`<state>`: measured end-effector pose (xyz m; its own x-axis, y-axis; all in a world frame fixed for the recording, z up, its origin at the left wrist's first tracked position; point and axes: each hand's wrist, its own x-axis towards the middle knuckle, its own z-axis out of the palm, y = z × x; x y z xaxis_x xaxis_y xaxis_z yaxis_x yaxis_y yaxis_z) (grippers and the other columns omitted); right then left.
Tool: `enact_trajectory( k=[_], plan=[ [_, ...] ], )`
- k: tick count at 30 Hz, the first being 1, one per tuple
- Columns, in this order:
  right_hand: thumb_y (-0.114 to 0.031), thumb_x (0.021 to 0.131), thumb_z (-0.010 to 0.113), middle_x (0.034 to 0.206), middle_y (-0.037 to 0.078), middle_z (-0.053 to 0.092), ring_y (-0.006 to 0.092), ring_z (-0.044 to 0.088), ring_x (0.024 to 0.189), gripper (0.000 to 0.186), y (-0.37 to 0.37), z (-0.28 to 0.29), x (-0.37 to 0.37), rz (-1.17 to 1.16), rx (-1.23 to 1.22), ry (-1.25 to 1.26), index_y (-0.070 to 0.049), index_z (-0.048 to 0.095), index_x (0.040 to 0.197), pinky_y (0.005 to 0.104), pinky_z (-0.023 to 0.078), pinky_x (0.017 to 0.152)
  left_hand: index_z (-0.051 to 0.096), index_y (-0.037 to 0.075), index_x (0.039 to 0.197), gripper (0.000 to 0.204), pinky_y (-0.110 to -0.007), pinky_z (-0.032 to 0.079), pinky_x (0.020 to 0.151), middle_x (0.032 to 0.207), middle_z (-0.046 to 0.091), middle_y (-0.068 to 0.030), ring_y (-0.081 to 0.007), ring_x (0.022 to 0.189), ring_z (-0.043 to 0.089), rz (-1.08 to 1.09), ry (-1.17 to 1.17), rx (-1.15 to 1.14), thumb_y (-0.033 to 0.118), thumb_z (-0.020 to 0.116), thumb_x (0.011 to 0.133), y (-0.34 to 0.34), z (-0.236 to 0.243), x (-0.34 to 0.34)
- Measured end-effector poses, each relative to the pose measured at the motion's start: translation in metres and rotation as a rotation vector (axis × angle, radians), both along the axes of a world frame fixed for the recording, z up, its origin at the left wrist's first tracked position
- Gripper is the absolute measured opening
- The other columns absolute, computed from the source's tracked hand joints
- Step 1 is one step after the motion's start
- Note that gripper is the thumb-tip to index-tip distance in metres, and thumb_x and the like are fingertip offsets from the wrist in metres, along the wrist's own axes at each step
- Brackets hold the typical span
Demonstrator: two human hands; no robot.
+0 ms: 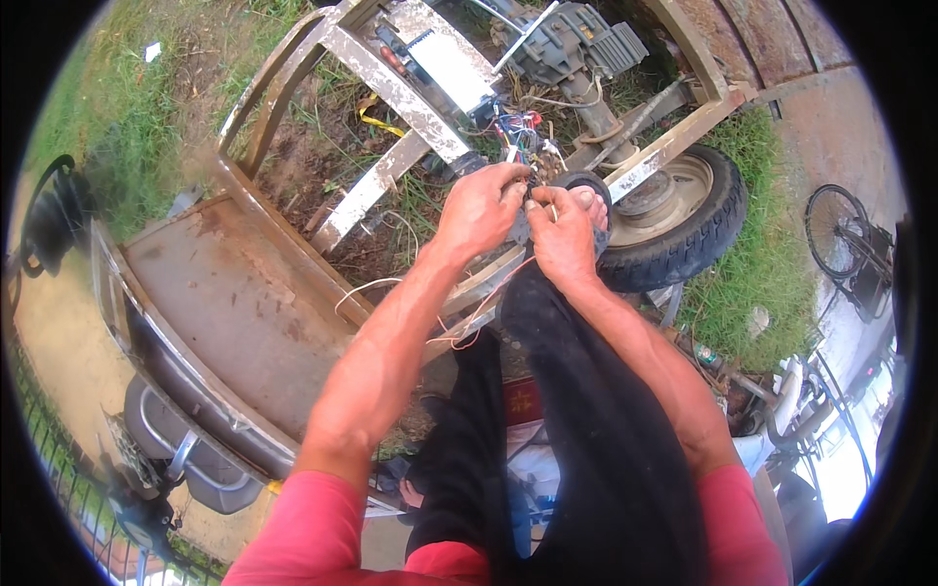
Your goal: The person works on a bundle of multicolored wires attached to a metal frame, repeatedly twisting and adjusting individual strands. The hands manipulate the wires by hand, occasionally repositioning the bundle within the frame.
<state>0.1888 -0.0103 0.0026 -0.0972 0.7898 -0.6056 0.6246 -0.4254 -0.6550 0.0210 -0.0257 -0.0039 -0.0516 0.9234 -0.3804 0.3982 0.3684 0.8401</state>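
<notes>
Beside the wheel (689, 230), left hand (482, 210) and right hand (565, 239) close their fingers on something indistinct, coloured wires (516, 127) and a foot (584, 196) crowding close.

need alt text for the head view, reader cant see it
A person's left grip and right grip meet near a bundle of coloured wires amid a worn metal frame; anything held is too small to identify. A black-tyred wheel is to the right, near grass.

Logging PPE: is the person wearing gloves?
No, the left hand and the right hand both show bare skin up to the wrists.
</notes>
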Motion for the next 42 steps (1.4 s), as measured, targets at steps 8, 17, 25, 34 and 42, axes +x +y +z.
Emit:
enact_trajectory(
  k=[8, 17, 25, 34, 42],
  plan=[
    [-0.023, 0.098, 0.075, 0.089, 0.012, 0.077, 0.0232, 0.072, 0.081, 0.029, -0.003, 0.009, -0.004, -0.038, 0.028, 0.01, -0.003, 0.074, 0.119, 0.0384, 0.055, 0.08, 0.073, 0.002, 0.127, 0.034, -0.044, 0.057, 0.094, 0.118, 0.076, -0.0199, -0.0387, 0.104, 0.074, -0.322, -0.111, -0.22, 0.018, 0.063, 0.098, 0.04, -0.003, -0.017],
    [-0.03, 0.1, 0.072, 0.087, 0.018, 0.076, 0.0307, 0.073, 0.082, 0.031, 0.001, 0.011, -0.004, 0.03, 0.1, -0.09, -0.001, 0.074, 0.112, 0.0422, 0.055, 0.08, 0.067, -0.001, 0.109, 0.017, -0.035, 0.055, 0.081, 0.096, 0.07, -0.0099, -0.0174, 0.085, 0.067, 0.134, -0.355, -0.207, 0.014, 0.061, 0.103, -0.003, 0.003, -0.003],
    [-0.037, 0.102, 0.065, 0.09, 0.02, 0.075, 0.0339, 0.074, 0.088, 0.039, 0.004, 0.002, 0.002, 0.137, 0.021, -0.09, 0.001, 0.072, 0.111, 0.0454, 0.054, 0.084, 0.063, -0.001, 0.11, 0.016, -0.031, 0.053, 0.081, 0.097, 0.068, -0.0065, -0.0148, 0.083, 0.064, 0.46, -0.764, -0.355, 0.012, 0.056, 0.105, -0.052, 0.0, 0.003],
    [-0.025, 0.102, 0.058, 0.071, -0.003, 0.054, 0.0105, 0.049, 0.052, 0.021, 0.037, -0.009, 0.024, -0.15, -0.744, 0.419, -0.007, 0.064, 0.093, 0.0307, 0.037, 0.049, 0.067, -0.001, 0.11, 0.015, -0.033, 0.055, 0.075, 0.093, 0.07, -0.0068, -0.0159, 0.079, 0.067, 0.367, -0.37, -0.186, 0.012, 0.059, 0.106, -0.053, -0.017, 0.029],
    [-0.018, 0.101, 0.06, 0.076, -0.003, 0.058, 0.0083, 0.052, 0.06, 0.015, 0.024, -0.002, 0.017, -0.216, -0.531, 0.373, -0.006, 0.065, 0.094, 0.0275, 0.04, 0.054, 0.06, 0.007, 0.127, 0.02, -0.029, 0.045, 0.058, 0.08, 0.061, -0.0006, -0.0095, 0.056, 0.045, 0.652, -1.347, -0.639, 0.015, 0.057, 0.109, -0.039, -0.022, 0.029]
  ],
)
